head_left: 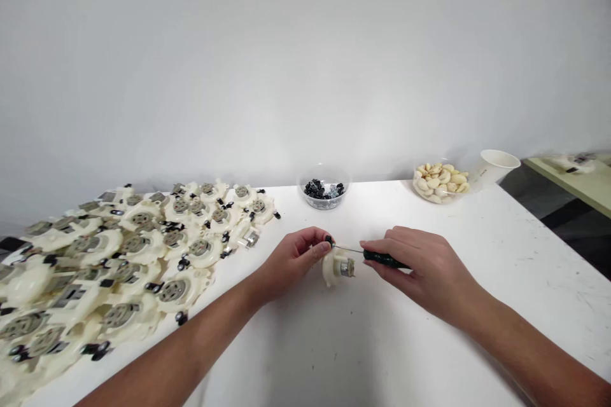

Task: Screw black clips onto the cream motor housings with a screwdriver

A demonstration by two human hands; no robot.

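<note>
Apparently light and stiff: one cream plastic housing (333,270) with a metal motor can (347,267), just beside the left hand (292,257), safest held by its body (thin flanges, likely brittle). Left hand pinching one small black knob (328,240); right hand (420,273) gripping one dark green screwdriver (382,259), tip at the knob. Left of the left hand, a heap of like housings (109,273), too many to count; ahead of both hands, one bowl of black parts (321,203), one bowl of pale pieces (414,179), one paper cup (499,165)

1. The left hand (293,256) is pinching a small black plastic part (329,240) above a cream plastic housing with a silver motor (338,266).
2. The right hand (420,267) is gripping a dark green-handled steel screwdriver (384,259), its thin shaft touching that part.
3. Many cream plastic housings (138,254) are lying crowded on the white table (382,343).
</note>
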